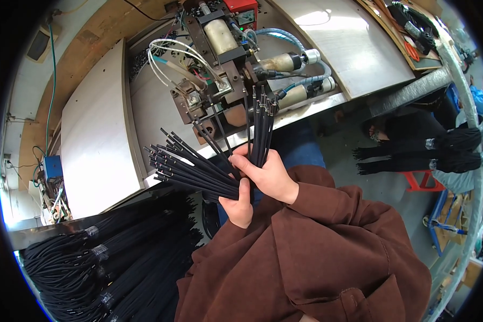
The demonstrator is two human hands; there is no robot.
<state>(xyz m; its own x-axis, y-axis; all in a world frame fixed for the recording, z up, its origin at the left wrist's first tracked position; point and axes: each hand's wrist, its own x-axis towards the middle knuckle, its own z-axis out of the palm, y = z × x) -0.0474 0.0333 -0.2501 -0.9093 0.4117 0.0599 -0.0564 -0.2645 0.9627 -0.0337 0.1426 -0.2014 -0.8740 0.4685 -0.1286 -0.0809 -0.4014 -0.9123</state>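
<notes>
My left hand [239,207] is closed round a thick bundle of black cords [190,167], whose tipped ends fan out to the upper left. Close above it, my right hand [269,174] is closed on a second, more upright bundle of black cords [263,126], with ends that look metallic. A few single cords stand apart between the two bundles, near my right thumb and fingers. Just beyond the cord ends sits a bench machine [228,75] with metal blocks, cylinders and hoses.
White bench panels [99,139] flank the machine. Bundles of long black cords [64,268] lie at the lower left, tied with clear wrap. More cord bundles [408,156] hang at the right by a wrapped rail [473,115]. A red stool [421,181] stands below them. Part of another person shows at the right edge.
</notes>
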